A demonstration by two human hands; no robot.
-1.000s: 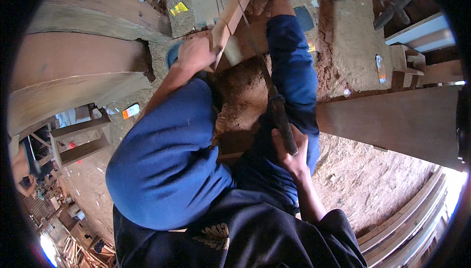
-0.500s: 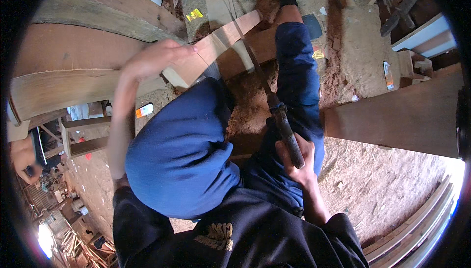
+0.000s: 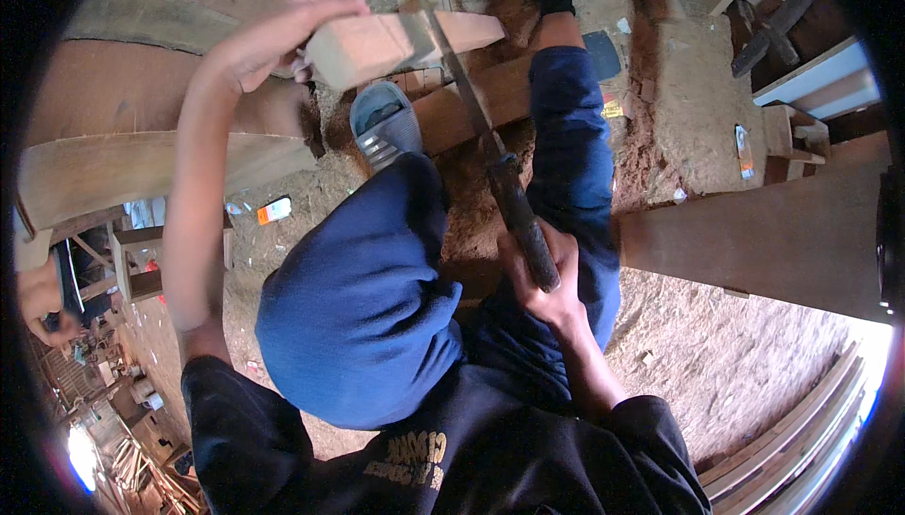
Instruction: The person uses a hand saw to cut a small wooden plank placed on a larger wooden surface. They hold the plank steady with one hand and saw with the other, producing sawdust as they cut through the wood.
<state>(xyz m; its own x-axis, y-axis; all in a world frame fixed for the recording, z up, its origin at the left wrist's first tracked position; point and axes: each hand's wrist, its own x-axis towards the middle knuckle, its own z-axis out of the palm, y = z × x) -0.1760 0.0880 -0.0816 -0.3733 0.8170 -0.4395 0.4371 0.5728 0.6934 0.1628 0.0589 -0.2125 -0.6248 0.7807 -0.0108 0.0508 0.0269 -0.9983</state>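
My left hand [image 3: 283, 39] grips the near-left end of a tapered pale wood block [image 3: 368, 49], fingers wrapped round that end. The block points away to the right above a brown plank [image 3: 504, 91] on the ground. In my right hand [image 3: 551, 275] is the dark round handle of a machete [image 3: 464, 81], held over my right thigh. Its long narrow blade slants forward and left, crossing the block in this view. Whether blade and block touch, I cannot tell. My sandaled left foot [image 3: 385, 124] shows beside the plank.
Large boards [image 3: 141, 91] lie at the left, and a wide panel [image 3: 754, 223] juts in from the right. Reddish shavings cover the ground around the plank. A small wooden frame [image 3: 141, 256] stands left. Another person [image 3: 47, 303] is at the far left edge.
My left hand has moved forward and left, and the block has turned flatter, uncovering my sandaled foot. My right hand has drawn the machete slightly back and left.
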